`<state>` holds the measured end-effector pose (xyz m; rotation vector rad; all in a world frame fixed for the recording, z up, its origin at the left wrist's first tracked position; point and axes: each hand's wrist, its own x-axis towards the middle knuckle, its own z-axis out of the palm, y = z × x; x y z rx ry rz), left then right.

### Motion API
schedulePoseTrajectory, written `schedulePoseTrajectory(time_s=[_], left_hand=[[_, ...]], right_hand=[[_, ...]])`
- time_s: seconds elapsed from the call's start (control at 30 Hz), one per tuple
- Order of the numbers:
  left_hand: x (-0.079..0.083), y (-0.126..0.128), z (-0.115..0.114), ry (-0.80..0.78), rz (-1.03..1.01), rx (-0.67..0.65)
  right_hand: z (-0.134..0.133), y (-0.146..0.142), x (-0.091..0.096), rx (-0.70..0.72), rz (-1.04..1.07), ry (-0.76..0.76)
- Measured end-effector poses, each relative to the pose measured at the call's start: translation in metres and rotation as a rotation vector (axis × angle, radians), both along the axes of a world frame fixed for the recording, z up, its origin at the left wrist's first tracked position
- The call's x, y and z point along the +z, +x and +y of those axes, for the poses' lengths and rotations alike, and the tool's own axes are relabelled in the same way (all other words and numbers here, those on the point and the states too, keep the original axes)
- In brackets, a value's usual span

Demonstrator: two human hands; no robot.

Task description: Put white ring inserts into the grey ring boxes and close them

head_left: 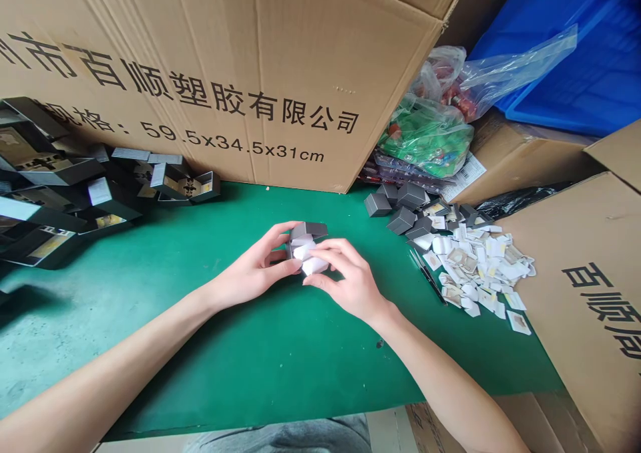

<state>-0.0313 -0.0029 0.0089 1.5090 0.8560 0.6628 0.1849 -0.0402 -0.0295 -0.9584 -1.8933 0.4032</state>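
Note:
In the middle of the green table (240,366), my left hand (255,266) is closed around a small dark grey hinged box (315,228). The box's lid stands raised. My right hand (345,272) pinches a folded white paper insert (314,266) at the box's near side. My left thumb also touches the white insert. Whether the insert sits inside the box or just in front of it is partly hidden by my fingers. To the right lies a heap of white paper inserts (481,266), with several closed dark boxes (411,196) behind it.
Open dark boxes (115,202) are piled at the left. A large carton (220,52) stands along the back. Tweezers (428,276) lie beside the paper heap. Plastic bags (425,132), a blue bin (561,59) and another carton (591,252) are at the right.

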Motion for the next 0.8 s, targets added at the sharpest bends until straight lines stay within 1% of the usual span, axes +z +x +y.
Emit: schedulePoseTrajectory(time_s=[0.13,0.23,0.4,0.53,0.63,0.7,0.8], left_hand=[[-0.001,-0.001,0.001,0.004,0.001,-0.006],[-0.004,-0.002,0.002,0.007,-0.013,-0.027],[-0.008,-0.003,0.004,0.016,-0.046,-0.053],[-0.008,-0.003,0.004,0.026,-0.049,-0.057],[-0.008,-0.003,0.004,0.013,-0.060,-0.081],[-0.009,-0.003,0.004,0.002,-0.069,-0.091],[-0.011,-0.003,0.004,0.003,-0.090,-0.076]], right_hand=[[0.002,0.004,-0.004,0.059,-0.040,0.015],[0.003,0.005,-0.008,0.058,-0.056,0.078],[0.003,0.000,-0.009,-0.059,-0.112,0.270],[0.004,-0.002,-0.007,-0.113,-0.167,0.355],[0.003,-0.002,-0.007,-0.130,-0.185,0.383],[0.002,-0.003,-0.006,-0.136,-0.158,0.379],[0.001,-0.003,-0.003,-0.136,-0.072,0.318]])
